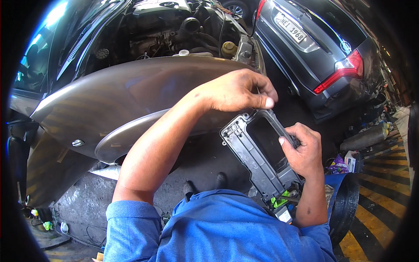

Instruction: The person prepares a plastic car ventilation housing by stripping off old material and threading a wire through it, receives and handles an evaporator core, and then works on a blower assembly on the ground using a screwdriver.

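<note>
A black plastic housing frame [254, 162] with a large rectangular opening is held tilted in front of my body. Its left side is a ribbed panel with small tabs along the edge. My right hand [303, 149] grips the frame's right side, thumb on top and fingers wrapped behind. At the frame's far corner, my left hand [241, 91] is closed in a pinch, thumb against the curled fingers. Whatever sits between those fingertips is too small or hidden to make out.
Ahead stands a car with a brown fender [144, 83] and an exposed engine bay [170, 37]. A dark grey vehicle [314, 48] is parked at the far right. A black-rimmed blue drum [345, 209] stands at my right, beside yellow-and-black floor stripes [379, 205].
</note>
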{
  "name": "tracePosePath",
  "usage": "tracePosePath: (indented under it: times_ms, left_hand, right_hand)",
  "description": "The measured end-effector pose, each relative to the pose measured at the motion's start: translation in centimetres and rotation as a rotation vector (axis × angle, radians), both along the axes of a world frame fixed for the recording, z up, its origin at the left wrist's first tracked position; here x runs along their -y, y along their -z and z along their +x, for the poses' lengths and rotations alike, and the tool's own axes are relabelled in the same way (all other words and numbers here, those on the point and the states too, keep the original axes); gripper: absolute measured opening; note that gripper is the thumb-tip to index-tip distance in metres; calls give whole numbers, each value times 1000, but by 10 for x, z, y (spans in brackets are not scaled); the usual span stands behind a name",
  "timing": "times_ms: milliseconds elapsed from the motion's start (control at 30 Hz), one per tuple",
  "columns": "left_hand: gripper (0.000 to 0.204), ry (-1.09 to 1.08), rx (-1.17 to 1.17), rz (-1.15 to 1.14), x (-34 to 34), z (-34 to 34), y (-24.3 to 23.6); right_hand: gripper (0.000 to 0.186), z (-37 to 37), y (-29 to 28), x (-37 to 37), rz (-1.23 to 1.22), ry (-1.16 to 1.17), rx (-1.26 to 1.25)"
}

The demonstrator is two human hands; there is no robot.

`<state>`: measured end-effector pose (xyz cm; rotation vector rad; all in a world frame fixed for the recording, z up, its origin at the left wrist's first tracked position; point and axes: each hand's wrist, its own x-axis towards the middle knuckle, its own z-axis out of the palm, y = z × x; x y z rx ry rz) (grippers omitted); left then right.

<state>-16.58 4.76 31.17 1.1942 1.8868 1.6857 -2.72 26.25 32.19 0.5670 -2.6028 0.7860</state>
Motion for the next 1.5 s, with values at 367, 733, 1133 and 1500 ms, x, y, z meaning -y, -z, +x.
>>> tracePosePath:
  times_ms: [367,733,1133,1500]
  left_hand:
    - [25,-413,40,235,-15,-4,24]
    - [32,-503,464,209,48,84,150]
    - [54,-195,691,485,12,139,117]
    - [68,-43,964,621,13,150,131]
  right_hand:
    - [17,-26,-2,11,-172,69,231]
    - [44,-89,2,-9,0,383,508]
    - [44,-101,31,-9,41,420,245]
    - [30,-32,15,-38,-473,308,702]
